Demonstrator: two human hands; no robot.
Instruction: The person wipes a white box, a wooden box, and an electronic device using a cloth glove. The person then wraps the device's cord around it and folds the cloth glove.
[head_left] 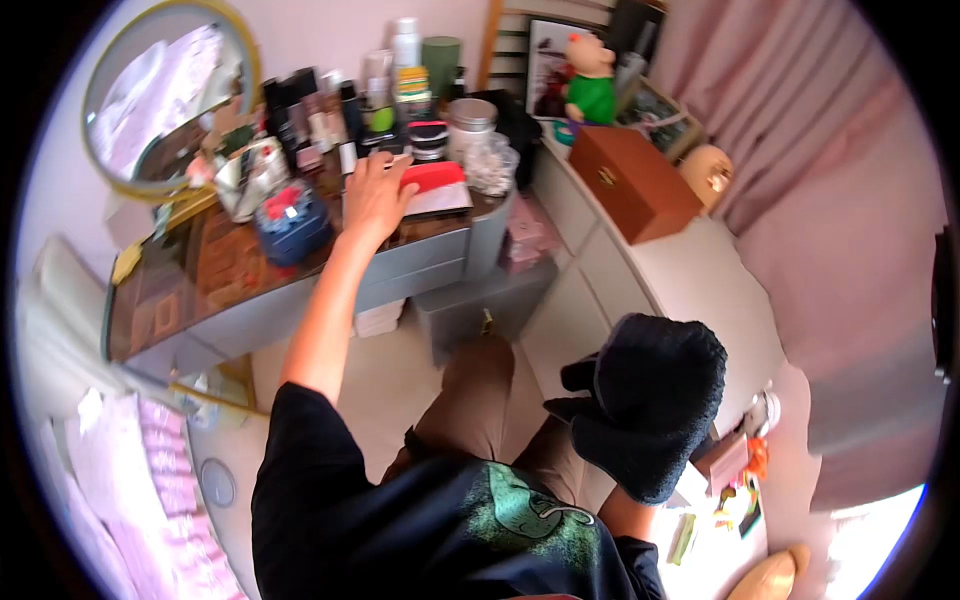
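Observation:
My left hand (378,200) reaches over the vanity table (240,265), its fingers spread at the edge of a red and white flat box (438,190). Bottles and small cosmetics stand just beyond the fingertips. A blue container (292,228) stands to the left of this hand, and a jar of white pieces (489,166) to the right of the box. My right hand (650,405) is raised at the right inside a dark mitt or cloth, which hides its fingers.
A round mirror (170,95) stands at the back left. On the white cabinet (700,270) at the right are a brown wooden box (630,185) and a figurine in green (590,85). A grey box (480,310) sits below the table.

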